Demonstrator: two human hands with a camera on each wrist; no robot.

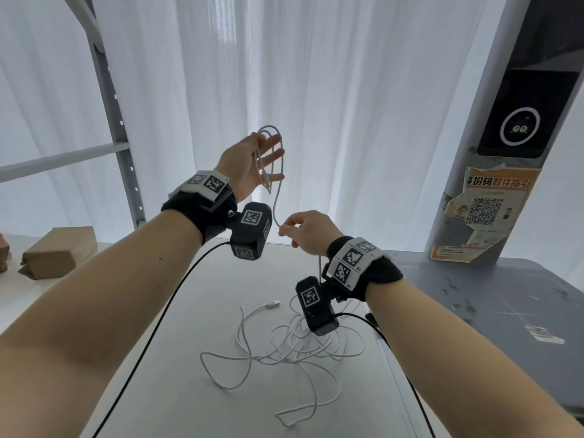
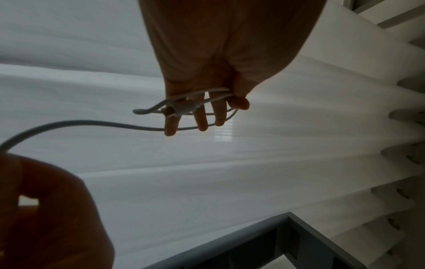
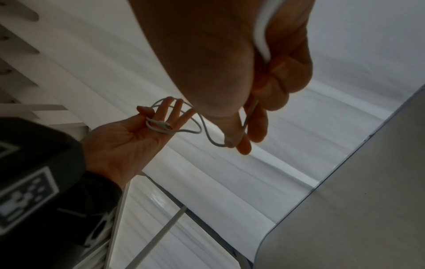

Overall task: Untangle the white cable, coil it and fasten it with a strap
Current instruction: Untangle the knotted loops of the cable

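Head view: both hands raised over white table (image 1: 196, 311), thin white cable (image 1: 275, 203) strung between (slack piled mid-table).
Left hand (image 1: 249, 165) fingers spread, thumb pinning two loops; right hand (image 1: 308, 230) pinching one strand.

Orange poster (image 1: 496, 213) on pillar: "身份码取件指引", QR code.

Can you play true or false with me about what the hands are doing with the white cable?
1. The left hand holds a few loops of the white cable. True.
2. The right hand is empty. False: its fingertips pinch the cable below the loops.
3. All the cable is coiled already. False: most lies tangled on the table.
4. A plug end lies on the table. True.
5. The cardboard boxes sit under the tangle. False: they sit far off to the left.
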